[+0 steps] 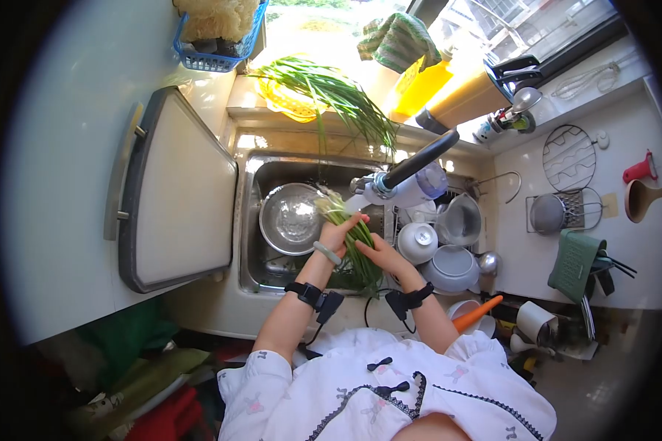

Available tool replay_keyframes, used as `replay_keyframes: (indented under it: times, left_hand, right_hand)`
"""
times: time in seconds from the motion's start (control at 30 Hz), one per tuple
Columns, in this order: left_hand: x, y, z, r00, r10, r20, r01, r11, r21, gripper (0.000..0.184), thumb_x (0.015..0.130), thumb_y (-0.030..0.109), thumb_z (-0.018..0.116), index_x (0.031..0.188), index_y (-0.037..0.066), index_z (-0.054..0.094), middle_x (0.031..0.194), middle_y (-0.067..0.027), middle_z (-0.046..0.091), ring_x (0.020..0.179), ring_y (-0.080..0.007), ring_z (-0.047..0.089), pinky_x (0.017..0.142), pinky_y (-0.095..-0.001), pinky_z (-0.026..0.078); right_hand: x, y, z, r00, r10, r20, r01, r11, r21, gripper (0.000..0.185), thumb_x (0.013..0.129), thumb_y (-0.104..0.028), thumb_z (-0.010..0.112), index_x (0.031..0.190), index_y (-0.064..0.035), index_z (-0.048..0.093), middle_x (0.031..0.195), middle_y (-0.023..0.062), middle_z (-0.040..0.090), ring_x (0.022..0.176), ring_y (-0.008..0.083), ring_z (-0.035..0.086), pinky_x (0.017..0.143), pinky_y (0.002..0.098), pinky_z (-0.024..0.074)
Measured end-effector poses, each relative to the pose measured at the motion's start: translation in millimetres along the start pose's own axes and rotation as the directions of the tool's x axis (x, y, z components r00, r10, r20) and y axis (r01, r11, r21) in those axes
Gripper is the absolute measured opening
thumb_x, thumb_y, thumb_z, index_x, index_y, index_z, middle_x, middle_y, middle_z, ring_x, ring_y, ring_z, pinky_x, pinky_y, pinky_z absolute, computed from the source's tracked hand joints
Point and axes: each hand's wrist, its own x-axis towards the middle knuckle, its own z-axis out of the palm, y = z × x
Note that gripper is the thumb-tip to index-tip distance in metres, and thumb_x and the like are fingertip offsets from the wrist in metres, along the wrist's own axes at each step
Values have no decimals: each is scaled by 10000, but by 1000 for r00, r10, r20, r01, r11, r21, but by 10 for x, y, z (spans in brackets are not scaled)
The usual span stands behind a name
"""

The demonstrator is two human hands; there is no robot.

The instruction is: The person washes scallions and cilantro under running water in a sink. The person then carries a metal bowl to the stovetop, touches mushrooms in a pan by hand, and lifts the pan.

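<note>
1. Left hand, with a pale bracelet at its wrist, is curled round a bunch of green stalks, gripping it just below the pale ends.
2. Right hand is on the same bunch, nearer the leafy part, its fingers laid against the greens and its thumb extended; how tightly it closes, I cannot tell.
3. The bunch is held over the sink, to the right of a steel bowl. Its long axis runs at a slant: the leafy end points back toward the person and a little to the right, while the pale ends point away and to the left, close to the bowl's right rim.
4. Right of the hands, a grey bowl and an upturned white bowl sit close together, with a clear container just beyond them.
5. Past the pale ends is the faucet, its black section slanting away to the right.
6. Beyond the sink, long green leaves lie across a yellow basket, their length running from far left to near right.
7. Farther still, near the window, is a green striped cloth.
</note>
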Motion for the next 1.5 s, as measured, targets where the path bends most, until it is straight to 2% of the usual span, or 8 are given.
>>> replay_keyframes:
  times: [0.03,0.13,0.27,0.53,0.7,0.93,1.4,1.5]
  left_hand:
    - [5,4,-10,1000,0,5,0,1000,0,301,787,143,571,1030,-14,487,907,-116,574,838,-192,567,722,-298,476]
    - [11,6,-21,992,-14,-126,4,996,-84,230,763,121,598,933,-17,528,884,-114,581,755,-178,581,663,-300,488]
    - [3,-36,-65,993,-98,-61,84,976,-202,249,804,163,547,992,6,496,912,-103,562,816,-192,573,699,-294,490]
    - [-175,137,-48,993,21,118,1,982,-187,206,806,86,522,998,19,487,942,-90,550,856,-189,558,760,-313,468]
    - [-181,127,-32,1000,-20,24,26,956,-291,190,794,57,520,978,19,496,922,-88,555,843,-188,562,737,-307,473]
    - [-241,184,29,1000,-3,20,8,962,-274,163,799,78,521,953,26,504,898,-91,564,832,-197,562,738,-318,469]
    - [337,278,246,989,-87,120,122,938,-325,217,844,181,436,958,9,504,903,-133,580,795,-226,579,721,-358,477]
    - [306,296,255,979,-151,136,191,913,-362,219,825,173,493,964,3,491,853,-105,567,738,-246,574,641,-371,486]
  right_hand:
    - [27,21,-37,983,-172,-66,115,854,-508,351,810,-287,533,1045,-42,447,974,87,520,837,138,526,683,246,431]
    - [80,-155,2,903,-343,-259,337,939,-66,373,766,-275,589,1013,-28,460,954,88,515,825,137,519,666,243,423]
    - [179,-421,44,853,-481,-203,293,763,-576,306,720,-238,635,924,-41,521,822,80,538,697,121,535,587,233,424]
    - [264,-482,165,793,-495,-355,333,841,-427,154,741,-183,590,774,-34,569,633,91,559,543,191,546,513,281,432]
    - [133,-694,241,778,-580,-242,173,568,-805,134,769,-196,543,735,-67,552,602,104,552,543,247,560,479,324,426]
    - [183,-619,190,742,-587,-325,246,689,-682,126,748,-202,563,751,-76,556,591,74,548,538,233,562,473,322,425]
    - [-850,-2070,328,881,-458,121,244,219,-945,221,738,-282,568,890,-122,587,753,57,582,659,259,580,562,342,466]
    - [-712,-2781,424,722,-662,204,318,56,-946,141,742,-276,551,798,-150,576,665,59,576,600,230,586,504,333,457]
